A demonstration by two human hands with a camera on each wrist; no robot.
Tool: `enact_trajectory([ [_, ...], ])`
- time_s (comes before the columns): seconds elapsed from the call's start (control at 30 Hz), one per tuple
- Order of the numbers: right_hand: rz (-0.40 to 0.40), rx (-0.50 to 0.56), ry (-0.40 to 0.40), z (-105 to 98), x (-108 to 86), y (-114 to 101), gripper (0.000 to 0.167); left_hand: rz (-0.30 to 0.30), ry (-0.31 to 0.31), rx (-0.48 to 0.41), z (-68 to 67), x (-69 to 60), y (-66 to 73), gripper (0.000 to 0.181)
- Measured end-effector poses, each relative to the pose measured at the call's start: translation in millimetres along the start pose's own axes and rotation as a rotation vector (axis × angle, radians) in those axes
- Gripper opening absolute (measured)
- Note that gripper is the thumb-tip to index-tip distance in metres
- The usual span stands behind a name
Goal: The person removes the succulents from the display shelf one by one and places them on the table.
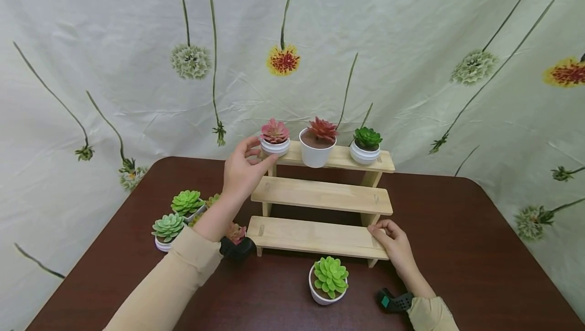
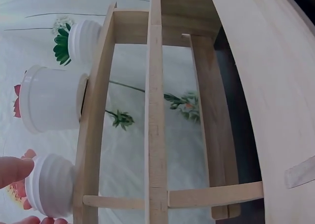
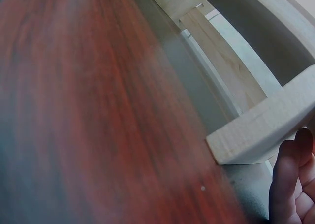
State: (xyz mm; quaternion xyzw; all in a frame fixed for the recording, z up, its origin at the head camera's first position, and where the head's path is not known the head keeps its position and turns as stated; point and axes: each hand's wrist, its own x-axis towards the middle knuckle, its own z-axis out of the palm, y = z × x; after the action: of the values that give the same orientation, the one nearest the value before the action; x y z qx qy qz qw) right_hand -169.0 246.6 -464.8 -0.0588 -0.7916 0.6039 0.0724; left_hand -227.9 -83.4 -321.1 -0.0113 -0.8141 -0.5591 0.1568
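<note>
At the far left end of the wooden stand's [image 1: 322, 193] top tier [image 1: 343, 158]: pink succulent [image 1: 275, 135] in a white ribbed pot, left hand [image 1: 243, 169] on it. Grip there: grasping, thumb on the near side, fingers round the left and far side. Left wrist view shows the pot base at the board, as far as I can tell touching. Next to it, rightward on the same tier: red succulent [image 1: 318, 143] in a taller, plain white pot, set close to the near edge, then dark green succulent [image 1: 366, 145] in a ribbed white pot near the right end. The three stand apart, all upright. Right hand [image 1: 396, 244] is at the right end of the bottom tier [image 1: 315, 235], nearest to the person: thumb on top, fingers curled at the board end, gripping it. Its fingertips are partly hidden in the right wrist view. Near side of the stand, on the dark red-brown table [image 1: 457, 250]: light green succulent [image 1: 328, 280] in a white pot. Left of the stand, a cluster: bright green succulent [image 1: 187, 203] and pale green succulent [image 1: 168, 229] plus others partly behind the left arm, exact count unclear. Far side: white cloth [image 1: 388, 41] with printed flowers.
</note>
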Motion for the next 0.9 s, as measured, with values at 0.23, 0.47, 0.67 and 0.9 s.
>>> enact_trajectory([
  [0.23,-0.009,0.008,-0.004,0,0.0,1,0.021,0.004,-0.029,0.005,4.5,12.2,4.2,0.065],
  [0.47,-0.009,0.014,-0.01,-1,-0.1,0,0.022,-0.011,-0.06,0.007,8.6,21.1,5.0,0.069],
  [0.67,-0.006,0.009,-0.005,0,0.0,0,0.021,0.006,-0.046,0.111,11.6,25.0,2.9,0.07],
  [0.9,-0.002,0.002,0.003,0,0.4,0,0.02,0.009,-0.02,0.119,10.3,22.6,1.2,0.065],
])
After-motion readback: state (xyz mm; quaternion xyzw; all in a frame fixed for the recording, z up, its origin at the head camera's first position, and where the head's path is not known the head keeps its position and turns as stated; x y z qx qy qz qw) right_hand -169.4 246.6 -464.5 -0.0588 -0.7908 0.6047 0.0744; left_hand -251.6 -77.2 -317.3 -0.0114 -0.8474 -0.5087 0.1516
